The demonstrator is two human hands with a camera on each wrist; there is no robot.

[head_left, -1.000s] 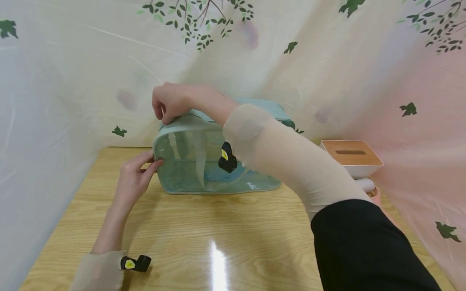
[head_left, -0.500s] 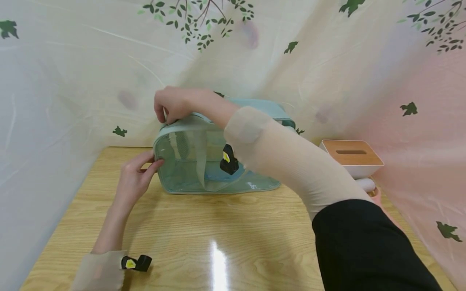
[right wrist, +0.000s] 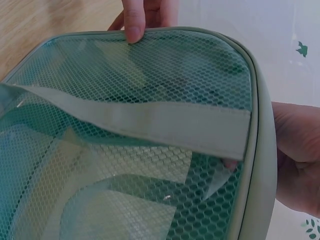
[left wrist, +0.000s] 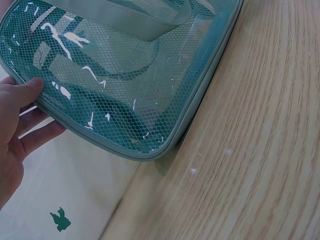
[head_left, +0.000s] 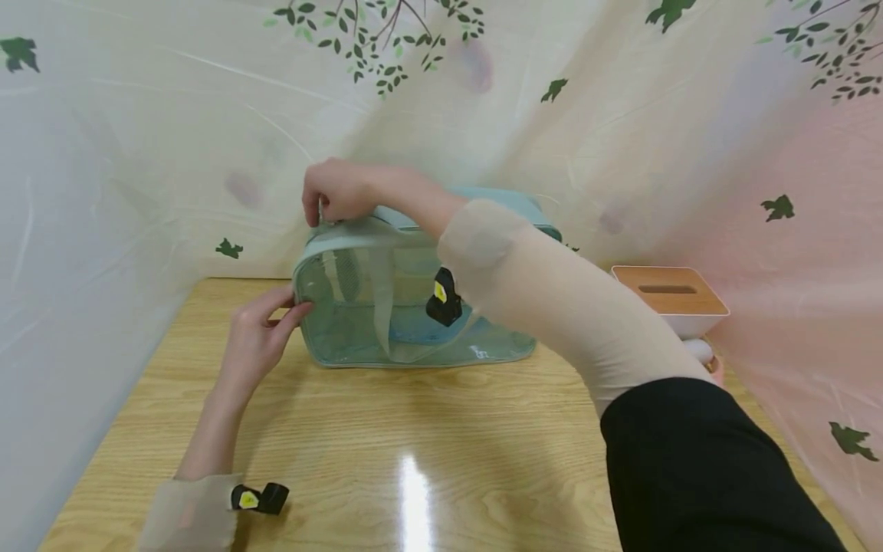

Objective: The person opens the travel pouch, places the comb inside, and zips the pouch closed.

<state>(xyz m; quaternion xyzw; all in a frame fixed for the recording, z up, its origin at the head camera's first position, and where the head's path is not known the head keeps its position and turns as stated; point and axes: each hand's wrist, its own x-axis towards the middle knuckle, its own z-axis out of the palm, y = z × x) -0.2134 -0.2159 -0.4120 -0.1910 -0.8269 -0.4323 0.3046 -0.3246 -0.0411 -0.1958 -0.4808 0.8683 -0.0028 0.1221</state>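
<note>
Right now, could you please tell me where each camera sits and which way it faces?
Head: worn on the head, facing forward and down at the translucent green mesh bag and pale wooden table; bare left hand, bare right hand and both beige-sleeved forearms show.
Left wrist: on that wrist, facing the bag's edge; only the left hand shows.
Right wrist: on that wrist, facing the bag's mesh side; right hand at right, left hand at top.
Shared: both wrist views catch the left hand holding the bag's rim.
</note>
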